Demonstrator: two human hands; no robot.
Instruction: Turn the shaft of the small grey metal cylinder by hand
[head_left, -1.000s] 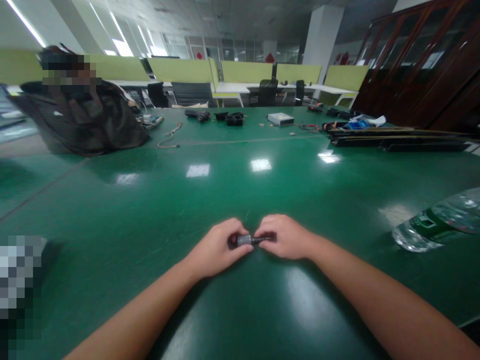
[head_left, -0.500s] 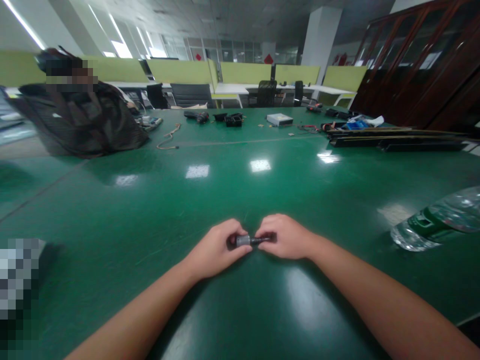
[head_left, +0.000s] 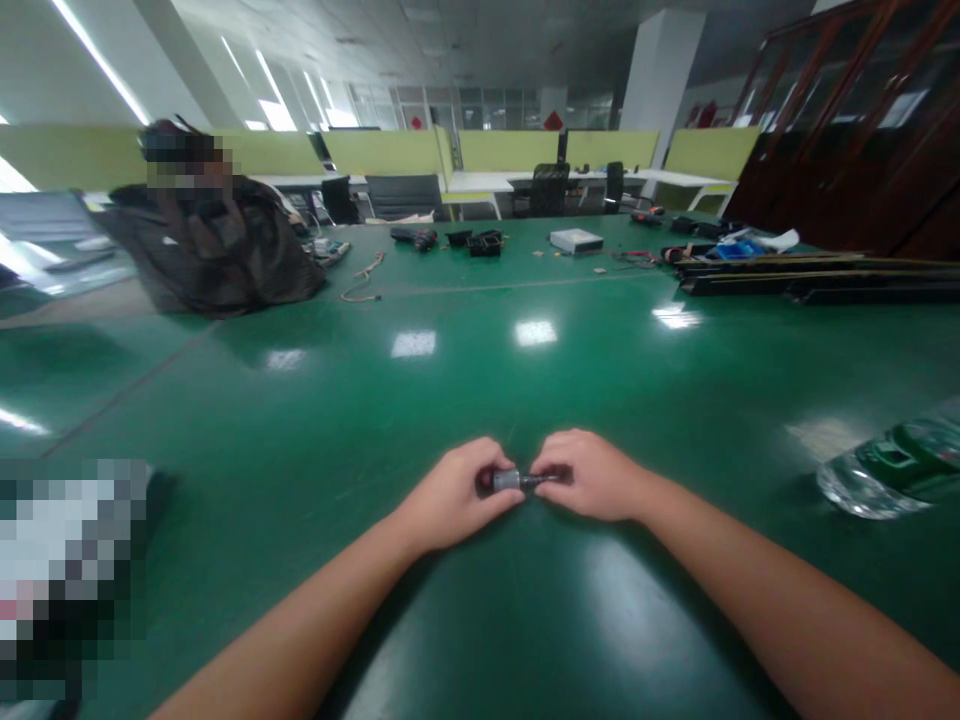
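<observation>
Just above the near part of the green table [head_left: 480, 390], my two hands meet at a small dark bottle-shaped object [head_left: 507, 481] with a grey band, lying sideways. My left hand [head_left: 457, 492] is closed round its thicker left part, thumb and fingers on either side. On the narrow dark end, my right hand [head_left: 589, 474] closes in a pinch. Fingers cover both ends of the object, so its exact kind does not show.
A clear plastic bottle with a green label [head_left: 896, 458] lies at the right. A pixelated box-like thing [head_left: 67, 560] is at the left. Farther back are a dark bag [head_left: 225, 250], a white box [head_left: 576, 241], a cable [head_left: 365, 280] and black strips [head_left: 810, 275].
My view has turned slightly left, so everything sits farther right in the picture. Both hands keep the same hold on the small dark object.
</observation>
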